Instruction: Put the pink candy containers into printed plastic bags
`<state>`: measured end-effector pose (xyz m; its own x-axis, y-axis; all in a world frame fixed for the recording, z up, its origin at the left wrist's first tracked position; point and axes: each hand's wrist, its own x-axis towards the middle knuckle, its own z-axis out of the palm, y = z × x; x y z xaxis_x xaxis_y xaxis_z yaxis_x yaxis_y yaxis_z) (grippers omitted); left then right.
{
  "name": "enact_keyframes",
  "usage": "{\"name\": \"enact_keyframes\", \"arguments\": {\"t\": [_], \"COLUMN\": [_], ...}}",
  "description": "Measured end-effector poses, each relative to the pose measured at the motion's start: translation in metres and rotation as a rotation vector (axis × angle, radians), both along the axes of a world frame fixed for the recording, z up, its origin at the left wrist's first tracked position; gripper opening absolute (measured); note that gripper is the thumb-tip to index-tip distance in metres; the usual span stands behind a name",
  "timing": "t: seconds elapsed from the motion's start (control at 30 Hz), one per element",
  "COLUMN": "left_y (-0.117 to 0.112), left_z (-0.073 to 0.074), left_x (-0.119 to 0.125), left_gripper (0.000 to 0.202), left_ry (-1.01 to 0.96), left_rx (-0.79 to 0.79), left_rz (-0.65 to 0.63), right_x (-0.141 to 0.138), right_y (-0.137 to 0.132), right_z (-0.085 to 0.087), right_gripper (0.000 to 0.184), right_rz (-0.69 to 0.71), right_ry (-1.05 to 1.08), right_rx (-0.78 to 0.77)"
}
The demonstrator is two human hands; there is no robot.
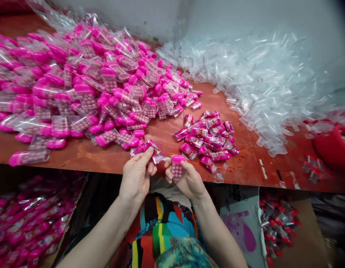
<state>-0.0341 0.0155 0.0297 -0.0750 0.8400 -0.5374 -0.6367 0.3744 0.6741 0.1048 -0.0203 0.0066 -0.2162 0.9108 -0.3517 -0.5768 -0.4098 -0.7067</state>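
Between the fingers and thumb of my left hand is a printed pink wrapper, flattened and glossy. My right hand grips a small clear candy container with a bright pink cap at its top and round pink candies inside. The two hands are close together at the table's front edge, the wrapper and the container a short way apart. Just beyond them lies a small pile of printed pink wrappers. To the left spreads a big heap of filled pink-capped containers.
A large heap of clear plastic sleeves covers the right of the red table. At far right sit a red object and small red-capped pieces. Below the edge, boxes hold wrapped pink packs and red-and-clear pieces.
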Motion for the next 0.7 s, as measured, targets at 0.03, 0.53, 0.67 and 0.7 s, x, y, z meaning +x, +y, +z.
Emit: {"name": "enact_keyframes", "arguments": {"t": [0.03, 0.53, 0.67, 0.7], "left_y": [0.0, -0.006, -0.007, -0.007], "left_z": [0.0, -0.001, -0.004, -0.005], "left_x": [0.001, 0.02, 0.022, 0.022], "left_gripper": [0.034, 0.039, 0.04, 0.04], "left_ry": [-0.004, 0.051, 0.056, 0.057], "left_rx": [0.003, -0.047, -0.009, -0.003], "left_rz": [0.002, -0.01, -0.005, -0.004], "right_x": [-0.001, -0.016, -0.027, -0.029], "right_y": [-0.001, -0.02, -0.025, -0.025], "right_z": [-0.002, 0.008, 0.002, 0.001], "right_gripper": [0.028, 0.041, 0.043, 0.043], "right_rz": [-0.005, -0.088, -0.184, -0.219], "right_ry": [0.021, -0.123, -0.401, -0.427], "right_rx": [-0.009, -0.029, 0.01, 0.005]}}
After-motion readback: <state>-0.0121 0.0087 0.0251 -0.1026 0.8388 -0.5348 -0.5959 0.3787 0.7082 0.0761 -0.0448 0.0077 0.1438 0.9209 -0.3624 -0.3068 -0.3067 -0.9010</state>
